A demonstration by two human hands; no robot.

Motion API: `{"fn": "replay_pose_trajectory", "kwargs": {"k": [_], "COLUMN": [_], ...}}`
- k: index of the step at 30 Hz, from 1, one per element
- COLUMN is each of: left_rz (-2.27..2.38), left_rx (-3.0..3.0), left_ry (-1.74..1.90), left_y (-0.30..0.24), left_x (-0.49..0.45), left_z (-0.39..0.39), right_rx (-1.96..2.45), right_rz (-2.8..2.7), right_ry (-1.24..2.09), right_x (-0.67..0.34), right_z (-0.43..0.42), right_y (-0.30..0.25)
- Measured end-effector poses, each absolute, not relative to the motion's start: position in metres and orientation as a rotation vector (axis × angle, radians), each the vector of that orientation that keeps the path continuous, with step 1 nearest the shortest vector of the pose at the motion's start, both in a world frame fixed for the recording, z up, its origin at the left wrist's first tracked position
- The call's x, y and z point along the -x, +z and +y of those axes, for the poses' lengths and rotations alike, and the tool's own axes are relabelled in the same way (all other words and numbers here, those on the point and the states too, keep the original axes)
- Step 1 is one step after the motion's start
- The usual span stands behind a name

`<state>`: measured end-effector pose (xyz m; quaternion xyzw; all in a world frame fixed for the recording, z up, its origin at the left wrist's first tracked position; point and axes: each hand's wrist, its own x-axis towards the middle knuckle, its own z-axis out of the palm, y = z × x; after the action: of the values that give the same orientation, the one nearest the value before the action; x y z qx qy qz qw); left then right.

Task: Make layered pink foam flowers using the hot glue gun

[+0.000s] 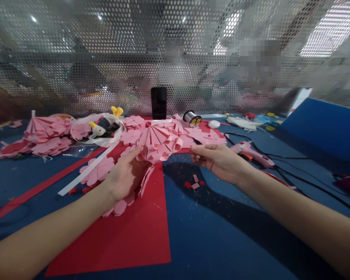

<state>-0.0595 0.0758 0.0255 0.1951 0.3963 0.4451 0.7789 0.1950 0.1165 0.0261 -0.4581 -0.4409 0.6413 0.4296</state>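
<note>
Near: red paper (146, 233) on blue table (198, 241). Over it, left hand (124, 177) — thumb and fingers clamped on folded pink paper flower (156, 142). Right hand (214, 158) to right of flower, fingertips pressed together; if something is between, cannot tell. Farther: pink glue gun (253, 154), spool (191, 119), upright black phone (158, 102) — then metal screen (111, 62).
</note>
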Motion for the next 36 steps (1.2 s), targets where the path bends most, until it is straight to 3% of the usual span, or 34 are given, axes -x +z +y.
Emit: {"fn": "replay_pose_trajectory", "kwargs": {"k": [20, 36], "left_rz": [0.883, 0.807], "left_rx": [-0.422, -0.374], "left_ry": [0.961, 0.936], "left_y": [0.026, 0.020], "left_x": [0.059, 0.063], "left_z": [0.075, 0.077], "right_rx": [1.229, 1.323], "right_rz": [-1.253, -1.807], "right_ry": [1.493, 0.776], "right_x": [-0.201, -0.215], "right_z": [0.121, 0.134], "right_y": [0.029, 0.028]}}
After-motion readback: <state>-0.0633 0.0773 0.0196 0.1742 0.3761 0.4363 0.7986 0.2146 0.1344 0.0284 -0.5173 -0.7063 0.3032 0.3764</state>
